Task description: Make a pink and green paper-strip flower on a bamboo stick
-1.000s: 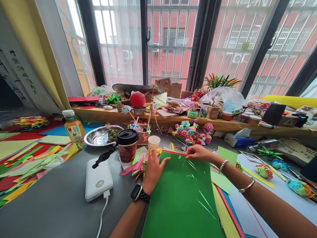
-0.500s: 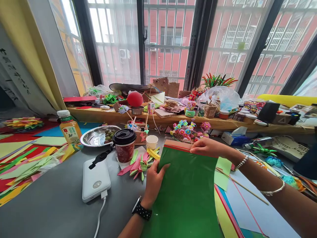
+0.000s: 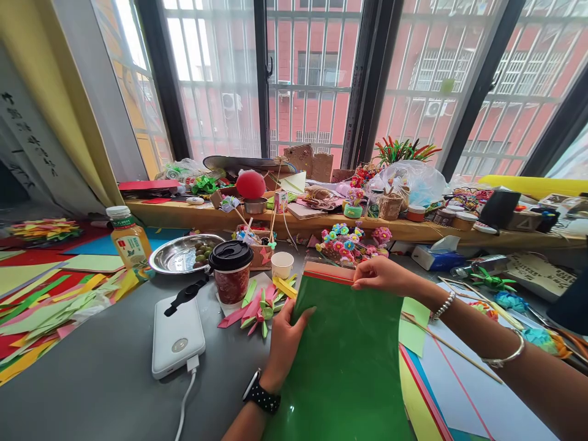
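Observation:
A glossy packet of green sheets (image 3: 349, 355) fills the lower middle of the view, with a reddish band and a clear edge along its top. My left hand (image 3: 287, 340) grips the packet's left side, thumb lying on the green front and fingers behind it. At the top edge, right of its middle, the fingertips of my right hand (image 3: 379, 275) are pinched on the packet. Pink and green folded paper pieces (image 3: 260, 309) lie left of the packet, beside a lidded dark red cup (image 3: 231, 275) and a small white paper cup (image 3: 282, 264).
A white power bank (image 3: 178, 337) with a cable lies on the grey table (image 3: 101, 373). Behind are a metal plate (image 3: 172, 257) and a juice bottle (image 3: 131, 242). Coloured paper (image 3: 463, 367) and a thin stick lie at the right. Crafts crowd the wooden sill (image 3: 294, 223).
Both hands stay on the packet and have barely shifted. The packet's top edge sits slightly lower, and its right side has moved a little to the right.

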`<state>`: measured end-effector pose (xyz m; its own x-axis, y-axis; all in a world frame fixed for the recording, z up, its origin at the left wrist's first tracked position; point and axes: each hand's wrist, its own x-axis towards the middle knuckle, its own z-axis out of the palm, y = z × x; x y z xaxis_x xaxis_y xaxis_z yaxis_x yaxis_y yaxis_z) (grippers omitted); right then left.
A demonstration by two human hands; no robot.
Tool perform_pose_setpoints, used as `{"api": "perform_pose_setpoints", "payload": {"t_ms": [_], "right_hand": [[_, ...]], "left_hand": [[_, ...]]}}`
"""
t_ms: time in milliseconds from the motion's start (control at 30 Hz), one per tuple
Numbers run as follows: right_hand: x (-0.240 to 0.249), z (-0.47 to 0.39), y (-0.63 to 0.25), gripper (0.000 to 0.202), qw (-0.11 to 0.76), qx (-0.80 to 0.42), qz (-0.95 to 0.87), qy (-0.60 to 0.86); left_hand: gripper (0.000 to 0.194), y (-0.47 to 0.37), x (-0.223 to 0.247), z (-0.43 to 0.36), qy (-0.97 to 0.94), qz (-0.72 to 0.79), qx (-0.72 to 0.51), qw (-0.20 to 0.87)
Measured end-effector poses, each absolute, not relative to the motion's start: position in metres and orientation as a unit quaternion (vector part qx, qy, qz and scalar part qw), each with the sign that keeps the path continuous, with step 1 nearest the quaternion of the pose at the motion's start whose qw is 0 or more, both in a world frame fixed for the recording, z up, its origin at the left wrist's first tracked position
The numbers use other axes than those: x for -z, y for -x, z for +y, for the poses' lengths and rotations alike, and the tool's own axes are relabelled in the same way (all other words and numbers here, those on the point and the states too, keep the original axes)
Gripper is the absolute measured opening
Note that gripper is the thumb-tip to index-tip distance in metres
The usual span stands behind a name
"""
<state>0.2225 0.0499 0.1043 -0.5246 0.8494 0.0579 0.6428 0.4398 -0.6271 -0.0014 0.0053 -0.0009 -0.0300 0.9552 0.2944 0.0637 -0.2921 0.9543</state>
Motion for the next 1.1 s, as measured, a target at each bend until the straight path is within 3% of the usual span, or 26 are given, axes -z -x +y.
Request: {"api": "perform_pose_setpoints", "payload": {"t_ms": [167,367,600,1100], "right_hand": [[-0.108,0.048,-0.221,0.033,0.187,-0.269,-0.830,0.452],[-0.117,0.047,-0.215,0.055,0.156,-0.340,-0.804,0.462],[-0.115,0.045,-0.203,0.049,0.113,-0.319,-0.810,0.479],[-0.111,0.052,-0.211,0.054,0.102,-0.421,-0.760,0.485]], "left_hand": [[0.020,0.003,0.002,0.005,-0.570,0.450,-0.564,0.394],[0.024,0.000,0.002,0.004,-0.560,0.470,-0.572,0.372],[0.030,-0.002,0.003,0.004,-0.540,0.486,-0.568,0.387],[0.025,-0.001,0.001,0.000,-0.553,0.472,-0.569,0.384]]}}
